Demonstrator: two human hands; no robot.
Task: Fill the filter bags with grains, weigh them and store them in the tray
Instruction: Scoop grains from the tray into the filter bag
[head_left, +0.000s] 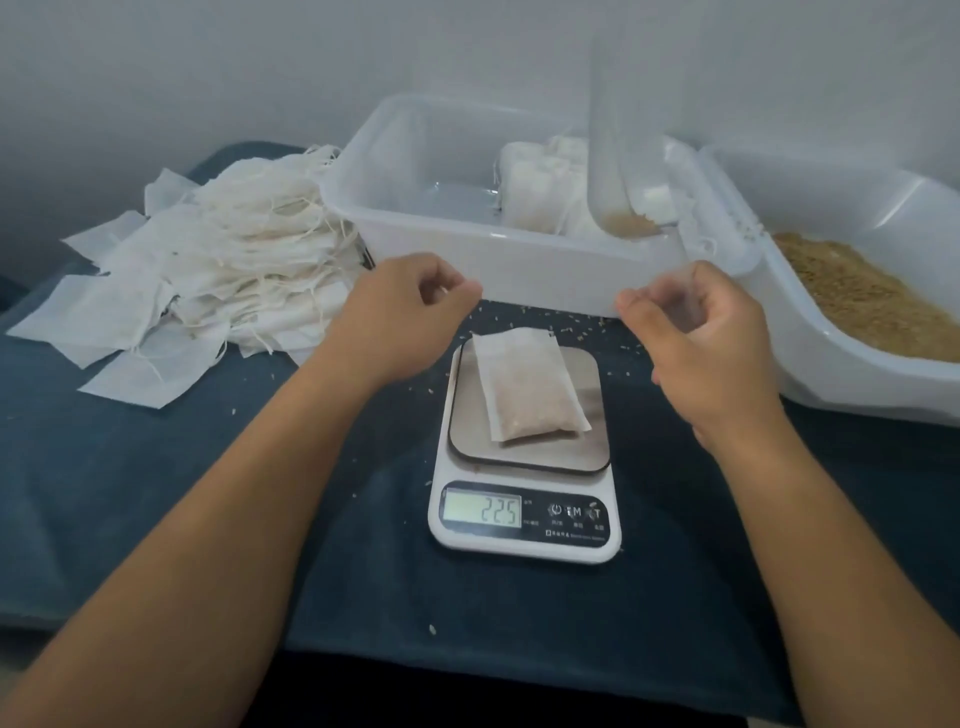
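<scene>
Tray (415, 244): behind the scale, filled bags stored at its right.
Scale (524, 467): reading to be checked before lifting.
Filled filter bag (530, 389): lying on the platform, untouched.
Left hand (400, 312), right hand (711, 332): hovering above, fingers loosely curled, nothing held.

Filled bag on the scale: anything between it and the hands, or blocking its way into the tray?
Nothing visible between the hands and the filled bag: left hand and right hand hover just above it. The tray sits directly behind the scale; only its near wall must be cleared.
</scene>
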